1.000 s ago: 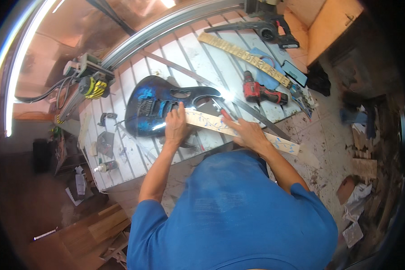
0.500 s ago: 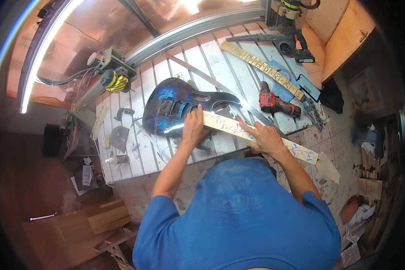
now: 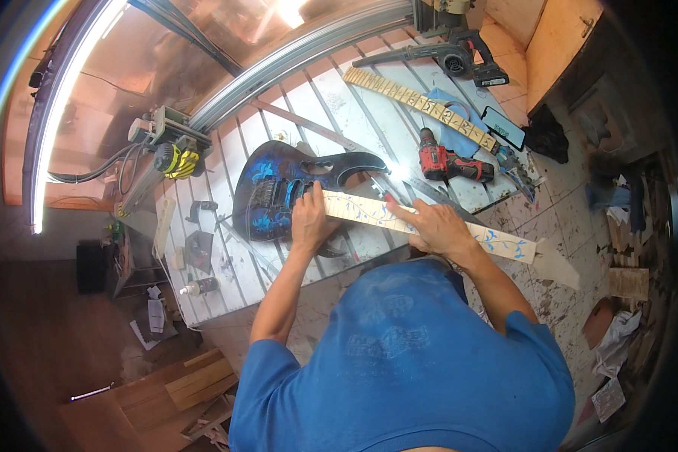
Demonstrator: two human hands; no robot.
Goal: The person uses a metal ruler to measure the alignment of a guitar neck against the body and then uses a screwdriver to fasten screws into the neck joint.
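Observation:
A dark electric guitar body (image 3: 252, 200) with blue floral patches lies on the slatted white worktable (image 3: 230, 260). From its right side a pale guitar neck (image 3: 360, 209) with a blue vine pattern slants down past the table's near edge. My left hand (image 3: 307, 222) grips the neck's end where it meets the body, fingertips beside the pickups. Farther along, my right hand (image 3: 443, 227) is wrapped over the neck, index finger stretched along it and thumb hidden partly below. The paddle-shaped pale headstock (image 3: 557, 267) sticks out beyond my right forearm.
Behind the guitar lie a red-black cordless drill (image 3: 452, 164), a second fretted neck (image 3: 422, 105), a phone (image 3: 503, 128) and a handheld blower (image 3: 452, 59). A metal rail (image 3: 294, 64) spans the back. A small bottle (image 3: 198, 286) stands at the left edge.
The view has turned slightly, shifting the table and tools in the picture. Both hands keep their hold on the neck, and its place against the body looks nearly the same.

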